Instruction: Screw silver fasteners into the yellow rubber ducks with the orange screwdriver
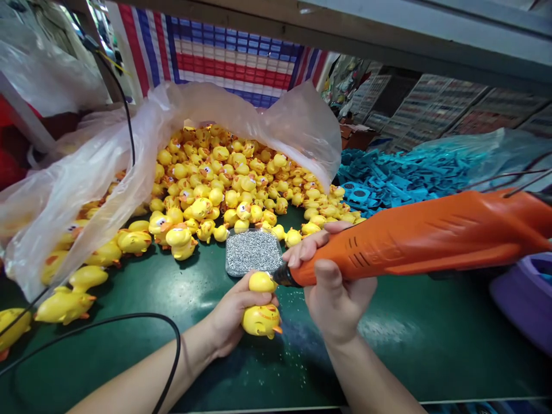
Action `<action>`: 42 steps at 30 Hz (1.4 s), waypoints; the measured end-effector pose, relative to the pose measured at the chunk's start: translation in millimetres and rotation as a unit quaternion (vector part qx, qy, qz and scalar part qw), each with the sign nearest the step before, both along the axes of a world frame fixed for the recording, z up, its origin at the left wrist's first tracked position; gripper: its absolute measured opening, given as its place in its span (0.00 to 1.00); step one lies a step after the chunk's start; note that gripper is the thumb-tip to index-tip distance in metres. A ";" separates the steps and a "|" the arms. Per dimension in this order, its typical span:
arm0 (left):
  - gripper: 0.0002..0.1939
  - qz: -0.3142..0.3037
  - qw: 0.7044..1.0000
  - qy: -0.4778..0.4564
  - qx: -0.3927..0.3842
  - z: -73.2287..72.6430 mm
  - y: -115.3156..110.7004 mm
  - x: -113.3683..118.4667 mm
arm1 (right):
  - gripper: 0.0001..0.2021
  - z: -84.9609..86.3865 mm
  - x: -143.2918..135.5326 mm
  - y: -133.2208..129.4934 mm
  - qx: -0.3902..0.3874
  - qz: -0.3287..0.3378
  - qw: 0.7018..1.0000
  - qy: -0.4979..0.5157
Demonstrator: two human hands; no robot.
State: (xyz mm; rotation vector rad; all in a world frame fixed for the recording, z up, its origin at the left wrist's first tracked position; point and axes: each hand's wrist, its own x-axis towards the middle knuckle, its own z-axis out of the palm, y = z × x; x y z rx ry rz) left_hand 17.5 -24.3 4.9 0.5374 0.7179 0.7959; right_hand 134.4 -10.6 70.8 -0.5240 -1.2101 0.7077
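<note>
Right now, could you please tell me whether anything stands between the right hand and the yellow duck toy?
Only the orange power tool held in the right hand spans that gap, its black tip at or very near the yellow duck toy in the left hand. The tray of metal pieces sits beyond, not between.

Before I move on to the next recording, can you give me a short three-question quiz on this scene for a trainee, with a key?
1. True or false: the pile of turquoise plastic parts lies to the right of the heap of yellow plastic ducks.
2. What colour are the small metal pieces in the clear, box-shaped tray? a) copper b) silver c) black
3. Match each hand to what it holds: A left hand, B right hand; 1 orange plastic power tool, 2 yellow duck toy.

Key: 1 true; 2 b; 3 A-2, B-1.
</note>
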 end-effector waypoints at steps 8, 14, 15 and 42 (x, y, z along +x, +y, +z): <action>0.17 0.000 1.000 -0.004 0.010 2.7 -2.0 -5.2 | 0.09 -2.6 -10.1 -0.7 0.001 -0.029 0.999 0.024; 0.16 -0.018 1.000 -0.011 0.004 2.5 -0.9 -5.7 | 0.11 -0.2 -8.8 -2.4 -0.012 -0.015 1.000 0.011; 0.16 -0.021 1.000 -0.011 0.001 2.7 -0.4 -5.8 | 0.11 0.3 -8.3 -2.1 -0.013 -0.011 1.000 0.010; 0.15 -0.080 0.996 -0.045 -0.009 -2.7 1.1 -7.9 | 0.13 6.3 -1.7 -7.5 -0.045 0.004 0.999 -0.013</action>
